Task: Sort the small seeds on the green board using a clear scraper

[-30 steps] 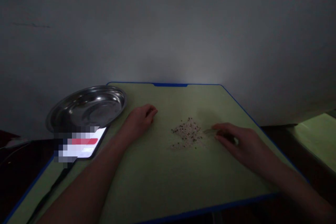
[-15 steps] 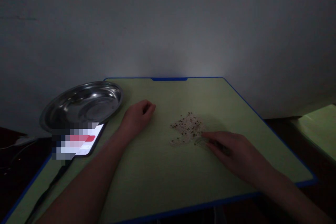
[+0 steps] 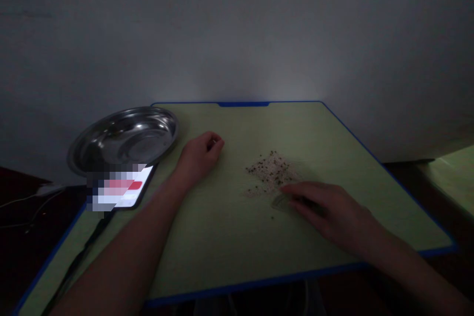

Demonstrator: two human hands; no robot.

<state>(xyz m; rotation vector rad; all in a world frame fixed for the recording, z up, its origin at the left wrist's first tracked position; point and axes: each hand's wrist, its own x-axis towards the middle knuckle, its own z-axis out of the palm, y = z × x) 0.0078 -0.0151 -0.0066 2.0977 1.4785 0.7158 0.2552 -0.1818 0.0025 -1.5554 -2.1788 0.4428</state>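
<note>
A loose pile of pale grains mixed with small dark beans or seeds lies on the table. My right hand is at the pile's near right edge, thumb and fingers closed around a clear, thin-walled object; its kind is hard to make out in the dim light. One dark bean sits apart, just in front of that object. My left hand rests on the table left of the pile, fingers curled into a loose fist, with nothing visible in it.
A shiny metal basin stands tilted at the table's left edge. Beside it lies a lit phone, partly blurred, with a dark strap or cable running toward me. The pale green table has a blue rim; a wall rises behind it.
The view has shifted slightly, moving everything in it up and right. A single dark bean now lies apart from the pile, near the clear object. My left hand stays curled.
</note>
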